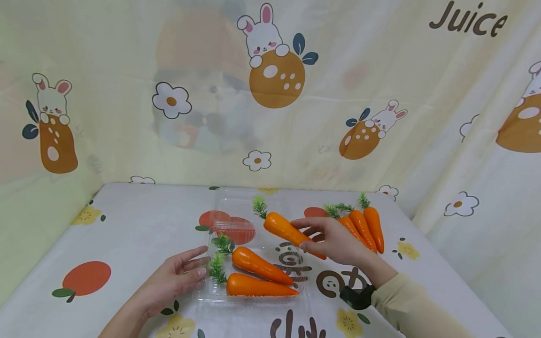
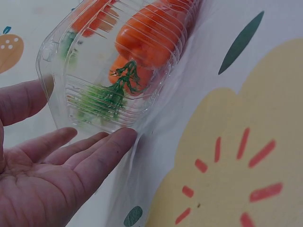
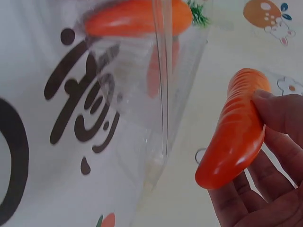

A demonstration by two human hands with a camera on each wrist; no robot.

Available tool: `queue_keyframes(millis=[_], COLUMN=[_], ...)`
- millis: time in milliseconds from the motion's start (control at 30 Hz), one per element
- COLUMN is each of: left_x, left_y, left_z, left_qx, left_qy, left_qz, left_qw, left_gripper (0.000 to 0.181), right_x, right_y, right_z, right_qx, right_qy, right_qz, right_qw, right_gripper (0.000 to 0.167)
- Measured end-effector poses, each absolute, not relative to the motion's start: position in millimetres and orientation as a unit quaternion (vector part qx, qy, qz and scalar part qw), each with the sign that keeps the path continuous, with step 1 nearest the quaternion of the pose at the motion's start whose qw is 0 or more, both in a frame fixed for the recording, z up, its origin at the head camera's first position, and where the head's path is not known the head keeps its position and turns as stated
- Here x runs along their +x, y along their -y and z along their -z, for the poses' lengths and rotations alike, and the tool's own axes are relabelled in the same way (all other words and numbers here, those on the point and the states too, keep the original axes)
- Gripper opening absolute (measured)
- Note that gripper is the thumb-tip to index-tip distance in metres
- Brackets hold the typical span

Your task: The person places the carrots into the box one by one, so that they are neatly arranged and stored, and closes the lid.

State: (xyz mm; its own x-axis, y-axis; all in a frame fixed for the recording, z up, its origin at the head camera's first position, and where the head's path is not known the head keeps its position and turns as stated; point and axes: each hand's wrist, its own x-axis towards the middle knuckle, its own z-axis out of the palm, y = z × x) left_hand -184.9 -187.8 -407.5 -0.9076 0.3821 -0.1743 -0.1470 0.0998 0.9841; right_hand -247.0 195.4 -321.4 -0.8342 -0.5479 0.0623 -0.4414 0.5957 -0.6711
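head view: i observe the right hand [image 1: 331, 239] clamping one carrot [image 1: 284, 228] between thumb and fingers, slanted at the far side of the clear container [image 1: 213, 297]; whether directly above it, i cannot tell. two inner carrots [image 1: 259, 266] lie in the container. the left hand [image 1: 175, 274] stands at its left edge. three loose carrots [image 1: 362, 223] lie to the right on the patterned cloth [image 1: 139, 225].

left wrist view: the left hand's fingers are apart, fingertips touching the container's end.

right wrist view: thumb and fingers grip the carrot from opposite sides.
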Motion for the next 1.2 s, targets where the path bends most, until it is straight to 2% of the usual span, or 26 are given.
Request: queue_keyframes(millis=[700,1200], left_x=[-184,-183], left_y=[187,187], left_z=[405,405], left_qx=[0.079,0.079], left_qy=[-0.715,-0.714], left_qz=[-0.666,-0.667], left_qw=[0.198,0.199], left_gripper=[0.075,0.075], right_x=[-236,-237], right_y=[-156,-140], right_z=[329,337], right_qx=[-0.319,-0.344], right_qy=[-0.869,-0.861], right_qz=[0.336,0.314], right_qw=[0.174,0.204], right_gripper=[0.044,0.043])
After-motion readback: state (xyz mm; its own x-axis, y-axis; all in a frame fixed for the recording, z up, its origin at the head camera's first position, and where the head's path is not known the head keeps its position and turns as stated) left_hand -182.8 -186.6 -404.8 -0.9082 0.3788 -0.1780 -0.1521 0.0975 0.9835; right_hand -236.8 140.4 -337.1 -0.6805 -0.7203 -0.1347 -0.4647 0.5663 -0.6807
